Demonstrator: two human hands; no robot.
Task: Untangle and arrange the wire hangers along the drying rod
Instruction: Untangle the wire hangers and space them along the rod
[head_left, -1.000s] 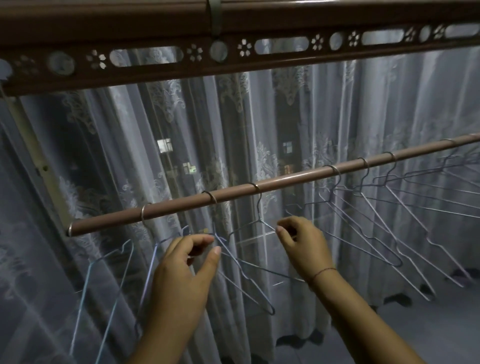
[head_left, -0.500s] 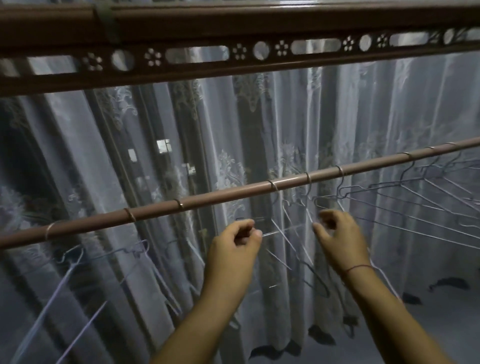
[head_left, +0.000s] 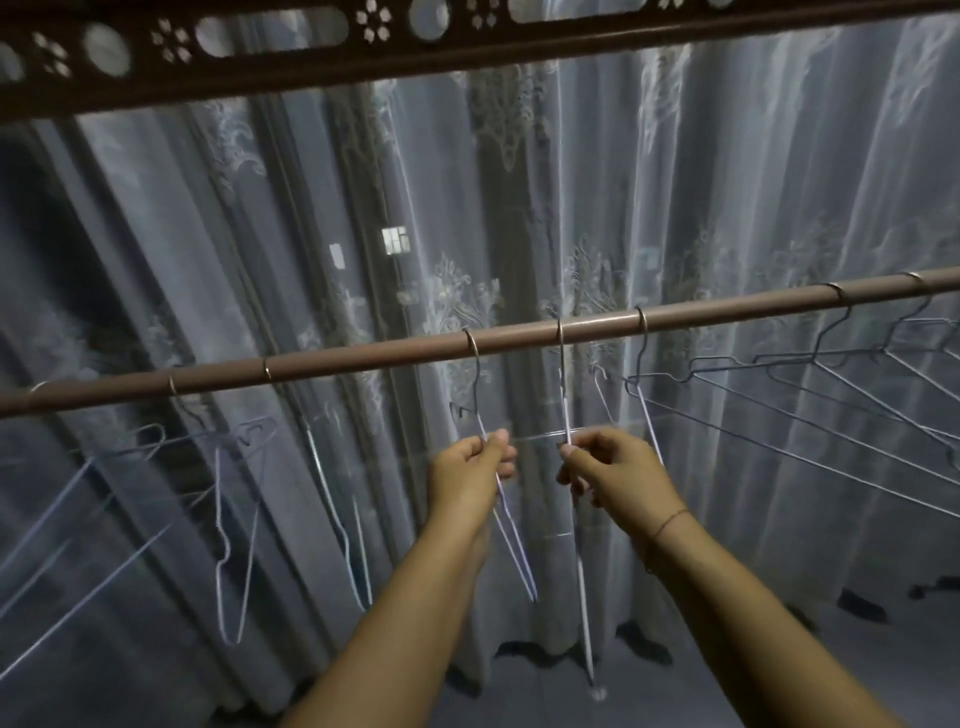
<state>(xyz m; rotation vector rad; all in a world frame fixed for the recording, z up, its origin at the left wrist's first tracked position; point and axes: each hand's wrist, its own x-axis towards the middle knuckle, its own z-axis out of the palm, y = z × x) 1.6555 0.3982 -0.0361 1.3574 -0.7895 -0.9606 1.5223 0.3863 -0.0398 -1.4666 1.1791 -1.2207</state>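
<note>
A brown drying rod (head_left: 395, 356) crosses the view, rising to the right. Several thin wire hangers hang from it by their hooks. My left hand (head_left: 470, 475) pinches the upper wire of one hanger (head_left: 511, 540) hooked near the rod's middle. My right hand (head_left: 610, 475) grips the neighbouring hanger (head_left: 582, 582), which hangs edge-on just right of it. Spaced hangers (head_left: 236, 519) dangle to the left. To the right, a bunch of hangers (head_left: 810, 395) overlaps and splays sideways.
A dark perforated beam (head_left: 467, 47) runs overhead. Sheer patterned curtains (head_left: 675, 208) hang close behind the rod. The floor (head_left: 857, 665) shows at the lower right.
The view has shifted right along the rod. Both hands moved right and now hold two neighbouring hangers near the middle, held slightly apart.
</note>
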